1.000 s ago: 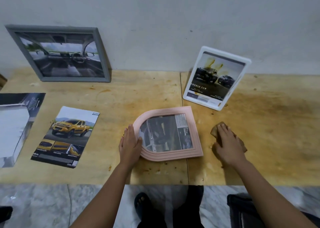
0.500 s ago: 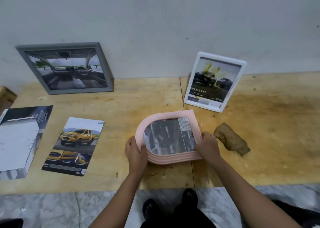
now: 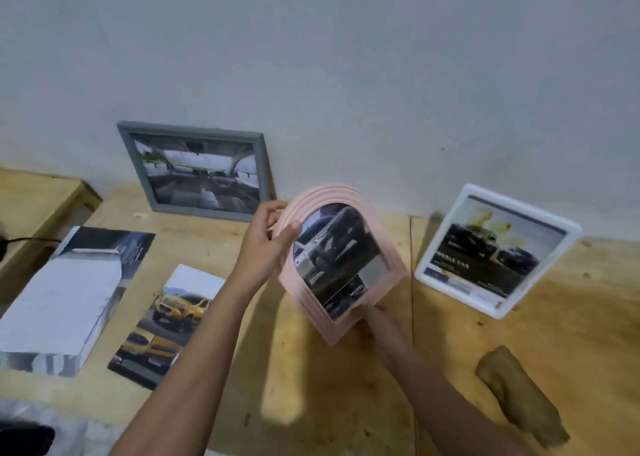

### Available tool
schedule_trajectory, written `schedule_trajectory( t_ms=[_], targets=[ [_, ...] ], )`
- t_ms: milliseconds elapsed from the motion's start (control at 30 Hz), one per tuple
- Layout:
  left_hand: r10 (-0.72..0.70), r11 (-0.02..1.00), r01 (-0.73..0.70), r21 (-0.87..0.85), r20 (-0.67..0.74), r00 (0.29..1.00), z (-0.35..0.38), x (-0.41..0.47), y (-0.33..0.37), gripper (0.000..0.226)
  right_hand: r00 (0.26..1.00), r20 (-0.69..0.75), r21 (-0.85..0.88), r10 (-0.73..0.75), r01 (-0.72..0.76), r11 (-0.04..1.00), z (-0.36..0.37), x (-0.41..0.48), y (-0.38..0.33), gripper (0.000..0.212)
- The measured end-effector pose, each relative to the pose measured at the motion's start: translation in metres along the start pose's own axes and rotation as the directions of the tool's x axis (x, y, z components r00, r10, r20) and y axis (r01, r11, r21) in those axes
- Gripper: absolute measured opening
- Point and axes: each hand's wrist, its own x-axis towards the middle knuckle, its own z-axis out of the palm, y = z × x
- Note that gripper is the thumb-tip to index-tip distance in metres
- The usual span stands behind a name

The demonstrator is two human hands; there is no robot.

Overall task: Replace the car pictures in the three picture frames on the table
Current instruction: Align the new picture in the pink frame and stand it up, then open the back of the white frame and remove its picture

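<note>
Both hands hold the pink arched frame [image 3: 393, 268] upright above the wooden table [image 3: 332, 386], its glass facing me with a dark car picture inside. My left hand [image 3: 268, 239] grips the frame's upper left rim. Mostly hidden behind the frame, my right hand [image 3: 375, 320] holds its bottom edge. A grey frame [image 3: 199, 170] with a car-interior picture leans on the wall at the back left. At the right, a white frame [image 3: 495, 251] with a dark car picture stands tilted. A loose yellow-car picture [image 3: 173, 320] lies flat on the table to the left.
A brown cloth [image 3: 519, 403] lies at the front right. A white block on a dark brochure [image 3: 65, 299] sits at the left. A lower wooden surface [image 3: 34, 206] adjoins the table's left end. The grey wall rises right behind the table.
The pink frame lay flat on the table; both hands have lifted it and stood it upright, arch at the top. The right hand left the brown cloth and took the frame.
</note>
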Motion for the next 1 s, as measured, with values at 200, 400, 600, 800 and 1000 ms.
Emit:
schedule_trajectory(
  t_ms=[200, 400, 600, 800, 1000],
  targets=[
    [0.199, 0.967, -0.227, 0.115, 0.215, 0.956, 0.010, 0.104, 0.021, 0.019, 0.999, -0.044, 0.222, 0.002, 0.008, 0.975, 0.049, 0.061, -0.045, 0.028],
    [0.517, 0.717, -0.572, 0.399, 0.246, 0.820, 0.023, 0.160, 0.010, 0.032, 0.994, -0.107, 0.410, 0.011, 0.034, 0.912, 0.075, 0.102, -0.069, 0.014],
    [0.596, 0.588, -0.648, 0.484, 0.283, 0.752, 0.037, 0.174, 0.004, 0.031, 0.966, -0.215, 0.537, 0.145, -0.007, 0.843, 0.093, 0.127, -0.079, 0.009],
    [0.655, 0.576, -0.626, 0.525, 0.162, 0.738, 0.045, 0.177, -0.022, 0.033, 0.944, -0.237, 0.527, 0.227, -0.071, 0.847, 0.087, 0.138, -0.091, 0.027],
    [0.608, 0.639, -0.543, 0.545, 0.074, 0.791, 0.046, 0.169, -0.016, 0.026, 0.970, -0.140, 0.424, 0.197, -0.121, 0.898, 0.081, 0.139, -0.096, 0.033]
  ],
)
